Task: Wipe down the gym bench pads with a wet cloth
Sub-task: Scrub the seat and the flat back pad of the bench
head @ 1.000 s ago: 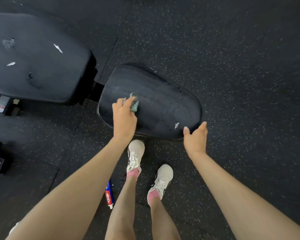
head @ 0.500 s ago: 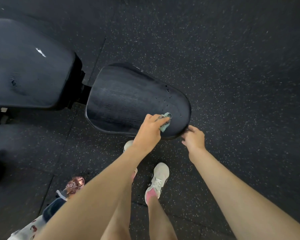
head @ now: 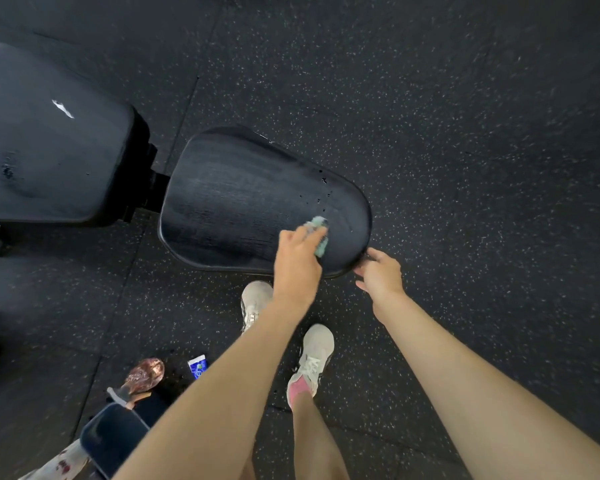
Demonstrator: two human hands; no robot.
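Note:
The black seat pad [head: 243,202] of the gym bench lies in the middle of the view, streaked with wet wipe marks. My left hand [head: 297,261] grips a bunched teal cloth [head: 319,233] and presses it onto the pad's near right part. My right hand [head: 378,275] holds the pad's near right edge, fingers curled over the rim. The larger black back pad [head: 56,157] sits to the left with a few white scuffs.
Speckled black rubber flooring [head: 465,133] surrounds the bench. My two light sneakers [head: 314,358] stand just in front of the seat pad. A small blue-and-white packet [head: 197,366], a shiny pinkish object [head: 146,374] and a dark bag [head: 113,438] lie at lower left.
My left hand has swept the cloth from the seat pad's near left part to its right end. My right hand went from open beside the pad to curled on its edge.

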